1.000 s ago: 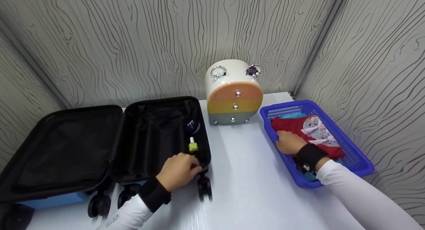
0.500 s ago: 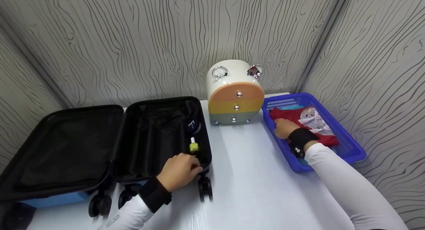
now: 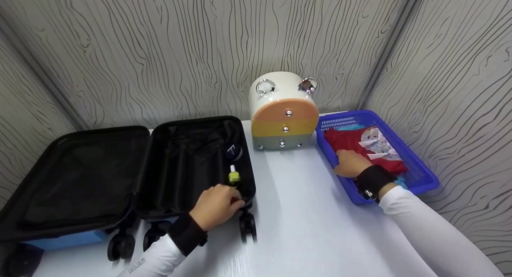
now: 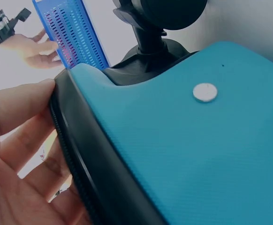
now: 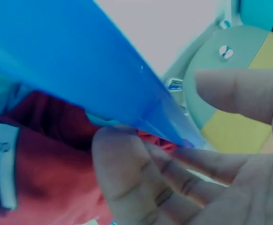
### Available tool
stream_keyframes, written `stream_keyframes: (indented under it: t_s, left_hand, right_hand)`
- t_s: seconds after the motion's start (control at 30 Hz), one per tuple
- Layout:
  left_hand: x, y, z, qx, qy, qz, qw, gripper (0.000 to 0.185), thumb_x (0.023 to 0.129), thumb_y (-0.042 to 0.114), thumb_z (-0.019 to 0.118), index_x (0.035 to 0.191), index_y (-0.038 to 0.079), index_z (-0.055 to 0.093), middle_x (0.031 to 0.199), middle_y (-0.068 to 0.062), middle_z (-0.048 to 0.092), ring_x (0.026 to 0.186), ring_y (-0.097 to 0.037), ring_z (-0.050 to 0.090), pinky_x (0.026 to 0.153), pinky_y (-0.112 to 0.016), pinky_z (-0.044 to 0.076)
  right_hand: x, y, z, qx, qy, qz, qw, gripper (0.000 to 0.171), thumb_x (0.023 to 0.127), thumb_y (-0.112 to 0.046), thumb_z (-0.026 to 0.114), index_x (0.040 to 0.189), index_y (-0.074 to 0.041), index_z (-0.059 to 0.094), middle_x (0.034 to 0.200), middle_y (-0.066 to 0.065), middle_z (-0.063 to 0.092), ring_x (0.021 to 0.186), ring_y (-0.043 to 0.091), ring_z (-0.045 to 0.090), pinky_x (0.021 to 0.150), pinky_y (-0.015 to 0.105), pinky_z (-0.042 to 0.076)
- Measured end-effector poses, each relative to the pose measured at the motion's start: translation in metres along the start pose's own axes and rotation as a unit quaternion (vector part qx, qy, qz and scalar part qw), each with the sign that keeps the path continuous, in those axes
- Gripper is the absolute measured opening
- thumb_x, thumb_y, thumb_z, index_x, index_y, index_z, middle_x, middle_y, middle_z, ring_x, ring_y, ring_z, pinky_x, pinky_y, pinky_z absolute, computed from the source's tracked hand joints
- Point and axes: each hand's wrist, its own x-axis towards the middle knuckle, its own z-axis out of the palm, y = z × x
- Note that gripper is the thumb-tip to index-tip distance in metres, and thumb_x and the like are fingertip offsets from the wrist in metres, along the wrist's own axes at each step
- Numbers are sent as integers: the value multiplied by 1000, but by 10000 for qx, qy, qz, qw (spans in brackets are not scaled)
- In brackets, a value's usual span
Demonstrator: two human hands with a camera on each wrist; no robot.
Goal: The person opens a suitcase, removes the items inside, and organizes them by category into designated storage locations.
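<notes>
1. Basket (image 3: 404, 149): pushed back along the counter (image 3: 292, 189) vs 1.0 s ago. Now sits closer to the rear wall (image 3: 192, 49); front end moved back and a bit left. Most of the shift came in the first half-second; only a slight nudge since.
2. Red garment (image 3: 348, 142): went back with the basket.
3. Right hand (image 3: 352, 164): followed the basket back, then came slightly forward along its left rim since 0.5 s ago.
4. Right sleeve (image 3: 436, 233): reached farther in at 0.5 s, now drawn back a little.
</notes>
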Motion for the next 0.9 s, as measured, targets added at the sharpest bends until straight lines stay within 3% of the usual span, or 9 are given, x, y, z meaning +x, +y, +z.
stream_keyframes:
  t_s: [0.1,0.2,0.4,0.53,0.9]
  left_hand:
    - [0,1,0,5,9,-5,10000,11,97,18,81,86,15,81,85,1,78,72,-14,70,64,-40,58]
    - [0,2,0,35,40,22,10000,11,96,18,81,86,15,81,85,1,78,72,-14,70,63,-39,57]
    - [-1,3,0,50,44,-33,10000,9,96,19,82,87,15,82,87,0,79,74,-15,71,64,-39,58]
    - [-3,3,1,91,61,-47,9999,9,96,19,82,88,15,83,88,0,80,75,-16,72,65,-40,59]
    - [-3,2,1,118,95,-17,9999,11,97,20,81,88,14,82,85,1,79,72,-14,69,64,-39,58]
  right_hand:
    - [-16,2,4,-39,-148,78,9999,40,89,-10,70,121,11,59,97,22,65,83,36,65,72,48,60]
    - [-30,5,8,-18,-349,75,9994,35,89,-7,70,117,9,58,90,18,62,77,32,65,62,41,57]
    - [-43,3,13,-187,-291,-162,9993,42,92,-6,71,127,12,57,97,19,63,90,36,63,88,57,61]
    - [-35,0,14,-222,-55,-122,9997,38,93,-5,69,124,13,57,98,22,65,91,39,64,95,63,59]
    - [9,-7,13,-84,567,223,9981,28,95,-7,66,117,11,63,99,25,70,89,41,68,85,64,61]
